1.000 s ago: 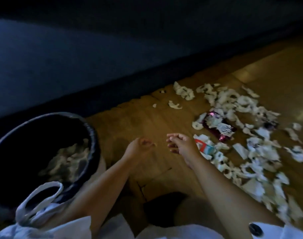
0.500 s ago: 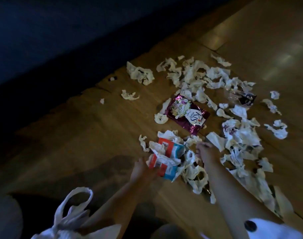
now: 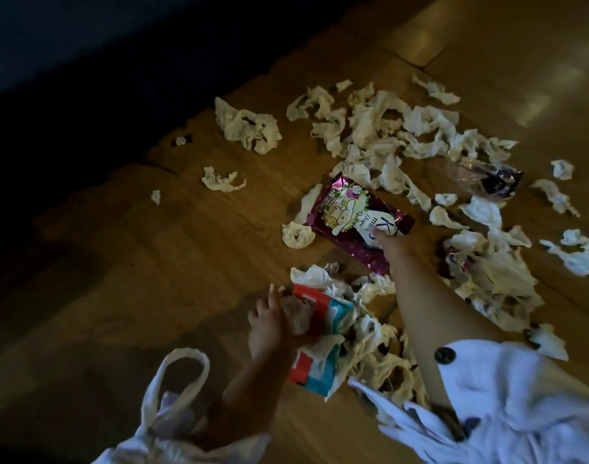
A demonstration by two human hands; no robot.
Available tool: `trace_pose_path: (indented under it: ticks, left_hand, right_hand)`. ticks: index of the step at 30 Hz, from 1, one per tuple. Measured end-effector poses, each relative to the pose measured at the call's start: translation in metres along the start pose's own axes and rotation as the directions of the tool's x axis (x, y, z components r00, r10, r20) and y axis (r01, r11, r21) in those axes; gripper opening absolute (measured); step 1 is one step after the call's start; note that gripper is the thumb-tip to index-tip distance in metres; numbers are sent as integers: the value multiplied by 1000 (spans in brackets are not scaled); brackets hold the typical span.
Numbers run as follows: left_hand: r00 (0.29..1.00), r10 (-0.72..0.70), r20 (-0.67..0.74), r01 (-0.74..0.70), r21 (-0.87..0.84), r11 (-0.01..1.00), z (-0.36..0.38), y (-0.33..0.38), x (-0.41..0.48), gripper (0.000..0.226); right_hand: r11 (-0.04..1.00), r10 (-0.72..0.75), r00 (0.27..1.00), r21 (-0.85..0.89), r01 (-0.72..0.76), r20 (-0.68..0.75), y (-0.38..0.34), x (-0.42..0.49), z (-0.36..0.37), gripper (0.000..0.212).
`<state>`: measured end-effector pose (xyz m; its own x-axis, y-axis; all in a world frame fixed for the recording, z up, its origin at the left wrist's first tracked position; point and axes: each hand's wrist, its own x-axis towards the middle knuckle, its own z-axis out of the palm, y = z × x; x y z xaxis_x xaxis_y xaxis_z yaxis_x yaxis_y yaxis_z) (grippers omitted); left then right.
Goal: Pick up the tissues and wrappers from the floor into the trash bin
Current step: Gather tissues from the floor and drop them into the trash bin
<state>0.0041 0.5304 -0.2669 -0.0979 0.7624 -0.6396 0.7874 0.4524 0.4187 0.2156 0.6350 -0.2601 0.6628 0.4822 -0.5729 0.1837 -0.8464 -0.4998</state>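
Crumpled white tissues (image 3: 380,128) lie scattered over the wooden floor (image 3: 152,262), densest right of centre. A purple snack wrapper (image 3: 346,212) lies flat among them, and my right hand (image 3: 391,244) pinches its near end. Closer to me, my left hand (image 3: 269,326) grips a red, white and blue wrapper (image 3: 323,313) bunched together with tissue. A clear wrapper with a dark print (image 3: 487,179) sits at the far right of the pile. The trash bin is out of view.
A dark piece of furniture (image 3: 85,78) runs along the upper left edge of the floor. Small tissue scraps (image 3: 221,180) lie apart on the left. My white sleeves and a white cloth loop (image 3: 185,363) fill the bottom of the view.
The view swung from the bin to the litter. My left hand took hold of the red and blue wrapper, and my right hand moved forward from the tissues to the purple wrapper.
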Motion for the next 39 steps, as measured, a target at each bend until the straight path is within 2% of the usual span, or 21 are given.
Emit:
trace_pose_path:
  ticks: [2,5,8,10,13,16,19,21,27,29,32,35,39]
  left_hand:
    - [1000,8,18,-8,-49,999,5,1,-1,98]
    - [999,-30,45,37,-158,987,10,-2,-5,70]
    - [990,-109,94,137,-403,905,6,-9,-16,36]
    - [978,-133,158,196,-505,841,-6,-12,-25,24]
    - [964,-130,231,243,-569,786,-32,-20,-41,39]
    - [961,-133,242,260,-633,729,-63,-33,-63,49]
    - [953,-101,287,293,-774,561,-95,-48,-89,59]
    - [967,-91,239,252,-830,498,-115,-58,-107,52]
    - [994,-81,75,104,-884,456,-179,-90,-173,34]
    - [996,-91,12,55,-876,479,-202,-106,-202,28]
    - [992,-100,-72,-10,-856,517,-233,-131,-242,33]
    - [973,-154,-170,-55,-823,565,-259,-165,-283,31]
    - [939,-180,-293,-118,-766,632,-284,-217,-339,33]
  right_hand:
    - [996,-25,993,90,15,112,-3,-4,5,76]
    - [995,-31,993,101,19,116,3,-10,13,85]
    - [984,-8,995,179,-10,99,10,-27,13,71]
    - [962,30,991,264,-64,130,15,-38,9,72]
    - [939,12,992,339,-55,127,17,-59,2,75]
    - [926,2,996,376,-35,88,15,-89,-7,74]
    - [923,-40,997,384,10,69,14,-125,-13,77]
    - [909,-42,994,417,-2,96,12,-152,-18,79]
    - [889,-116,977,457,23,178,18,-240,-26,81]
    - [897,-186,954,437,67,236,19,-280,-26,73]
    - [897,-277,918,419,142,283,18,-336,-25,65]
    - [881,-380,852,421,215,360,13,-389,-18,58]
    - [848,-431,743,511,141,511,3,-453,1,87]
